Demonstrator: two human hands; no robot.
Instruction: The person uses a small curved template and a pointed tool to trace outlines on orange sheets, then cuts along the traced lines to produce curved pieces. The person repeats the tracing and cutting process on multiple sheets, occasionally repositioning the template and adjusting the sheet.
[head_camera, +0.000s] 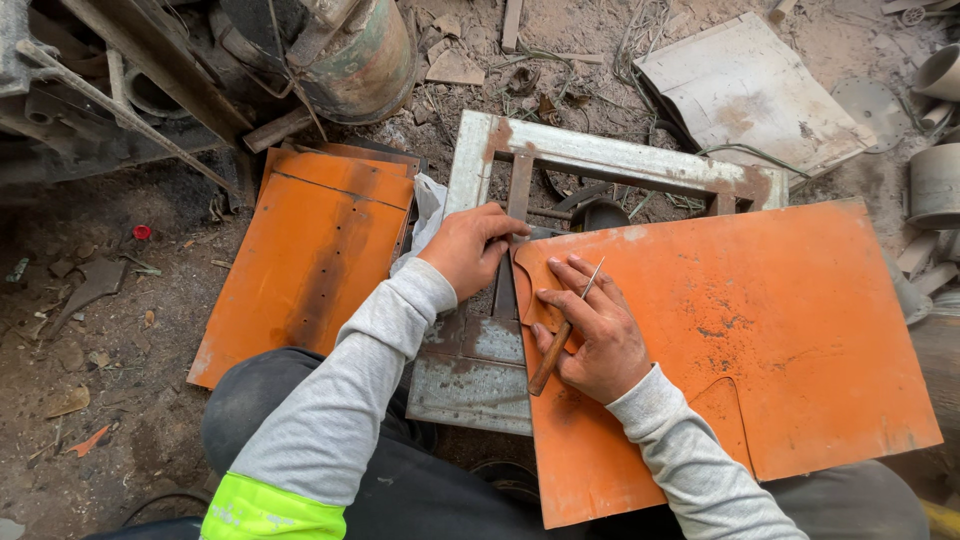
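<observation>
1. Grey sleeves and dark trousers fill the near edge, with a yellow-green cuff band (272, 510) at 7 o'clock; the person's knees and whatever they sit on are cut off by the frame.

2. Just beyond, the right hand (590, 335) rests flat on the orange metal sheet (760, 330), fingers spread and pressing down, while it grips a thin scriber with a wooden handle (560, 340) whose point aims toward 12 o'clock. Its tip is too fine to place exactly.

3. That sheet lies from centre out to 3 o'clock, resting on a pale steel frame (480, 370). It looks thin, stiff and rusty in patches, probably light enough to shift under pressure, with sharp cut edges; a curved notch shows at its near edge and another at its left edge. Holding it by flat palms away from the edges seems safest.

4. At 11 o'clock of the right hand, the left hand (470, 245) is curled over the sheet's left corner and a small dark piece, seemingly a template; what the fingers pinch is hidden.

5. Farther left, at 9 o'clock, a second orange sheet (310, 265) lies on the dirt floor.

6. Farthest, at 12 to 2 o'clock, a grey panel (745, 90), a green drum (365, 55) and pale pipe ends sit among rubble, partly cropped.
</observation>
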